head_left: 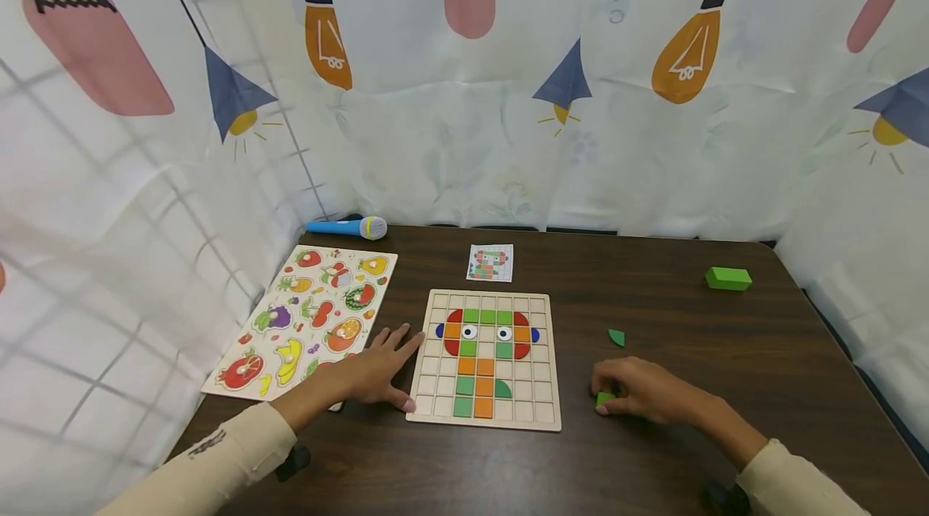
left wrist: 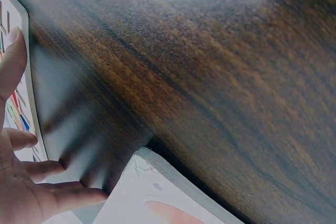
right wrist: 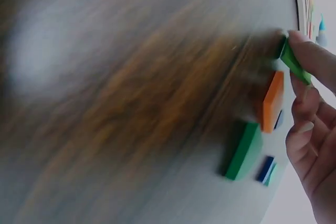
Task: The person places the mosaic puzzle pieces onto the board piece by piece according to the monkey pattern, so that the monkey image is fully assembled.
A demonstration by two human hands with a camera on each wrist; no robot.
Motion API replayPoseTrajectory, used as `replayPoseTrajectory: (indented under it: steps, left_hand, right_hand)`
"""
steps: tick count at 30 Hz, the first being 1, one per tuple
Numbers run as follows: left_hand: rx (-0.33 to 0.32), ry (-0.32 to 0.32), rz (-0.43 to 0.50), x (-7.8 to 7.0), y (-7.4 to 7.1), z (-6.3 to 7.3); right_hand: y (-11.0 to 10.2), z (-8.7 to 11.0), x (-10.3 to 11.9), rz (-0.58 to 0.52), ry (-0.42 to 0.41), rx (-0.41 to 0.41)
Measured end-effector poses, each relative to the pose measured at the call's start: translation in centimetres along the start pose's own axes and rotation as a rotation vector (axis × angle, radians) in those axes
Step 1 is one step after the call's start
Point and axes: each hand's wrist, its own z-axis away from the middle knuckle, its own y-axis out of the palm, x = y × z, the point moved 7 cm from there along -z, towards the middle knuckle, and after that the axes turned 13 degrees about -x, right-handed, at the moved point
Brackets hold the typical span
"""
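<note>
A wooden grid board (head_left: 522, 393) lies in front of me, bearing several coloured tiles: red quarter-rounds, green and orange squares, eye pieces and blue half-rounds. My left hand (head_left: 377, 369) rests at the board's left edge, fingers spread and thumb touching the lower corner. To the right of the board, my right hand (head_left: 646, 391) pinches a light green tile (right wrist: 295, 65) between thumb and finger, just above the table. Beyond that hand lies a dark green quarter-round (head_left: 616, 337). In the right wrist view, an orange piece (right wrist: 273, 102) and a dark green piece (right wrist: 244, 150) lie near the fingers.
A fruit puzzle board (head_left: 319, 298) lies on the left, its corner near my left hand. Behind the grid board sits a small pattern card (head_left: 490, 263). A blue toy microphone (head_left: 347, 227) is at the back left, a green block (head_left: 728, 279) at the back right.
</note>
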Motion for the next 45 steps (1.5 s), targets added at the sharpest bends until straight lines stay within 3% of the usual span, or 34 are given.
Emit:
replayPoseTrajectory:
  steps: [3, 8, 19, 25, 35, 45]
  left_hand:
    - [0.0, -0.001, -0.003, 0.0, 0.0, 0.0]
    - [0.001, -0.003, -0.003, 0.1, 0.1, 0.0]
    - [-0.004, 0.001, 0.003, 0.0, 0.1, 0.0]
    - [-0.005, 0.0, 0.002, 0.2, 0.3, -0.2]
    - [-0.002, -0.007, -0.006, 0.3, 0.3, -0.1]
    - [-0.003, -0.004, -0.003, 0.3, 0.2, 0.0]
  right_hand:
    - [0.3, -1.1, 0.7, -0.013, 0.019, -0.009]
    - [0.9, -3.5, 2.9, -0.082, -0.016, -0.053]
    - [4.1, -8.9, 7.8, -0.181, -0.077, 0.005]
    - [5.7, -11.1, 9.6, -0.22, -0.061, 0.017]
    - [7.8, -13.6, 11.3, -0.24, -0.037, 0.039]
    - [9.6, -14.8, 11.9, -0.153, -0.025, 0.003]
